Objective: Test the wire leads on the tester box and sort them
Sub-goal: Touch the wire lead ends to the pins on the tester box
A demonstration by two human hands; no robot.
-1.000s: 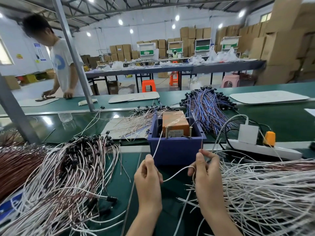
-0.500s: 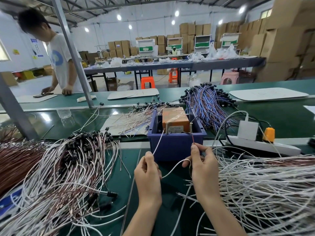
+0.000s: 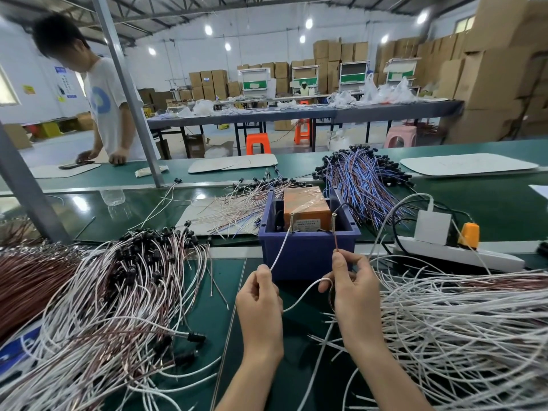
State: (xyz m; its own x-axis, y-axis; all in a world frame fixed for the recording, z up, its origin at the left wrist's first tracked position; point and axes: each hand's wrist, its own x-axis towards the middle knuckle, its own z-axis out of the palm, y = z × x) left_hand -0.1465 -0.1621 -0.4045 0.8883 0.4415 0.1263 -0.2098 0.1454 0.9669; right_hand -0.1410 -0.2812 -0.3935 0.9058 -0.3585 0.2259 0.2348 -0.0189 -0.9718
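Note:
An orange tester box (image 3: 305, 206) sits inside a blue plastic bin (image 3: 308, 250) with two upright metal pins at its front. My left hand (image 3: 259, 304) pinches the white lead (image 3: 280, 247), whose tip touches the left pin (image 3: 292, 222). My right hand (image 3: 353, 289) pinches the brown lead (image 3: 336, 240) up against the right pin (image 3: 334, 222). The wire loops between both hands. A heap of white leads (image 3: 462, 330) lies at the right, and a pile with black connectors (image 3: 124, 289) at the left.
Blue and brown leads (image 3: 364, 179) lie behind the bin, pink-white ones (image 3: 234, 203) to its left. A white power strip (image 3: 456, 253) with an orange plug stands at the right. A person (image 3: 103, 102) leans on the far belt. A metal post (image 3: 127, 90) rises at the left.
My right hand has risen and brought the brown lead's tip up to the right pin. My left hand holds the white lead on the left pin as before.

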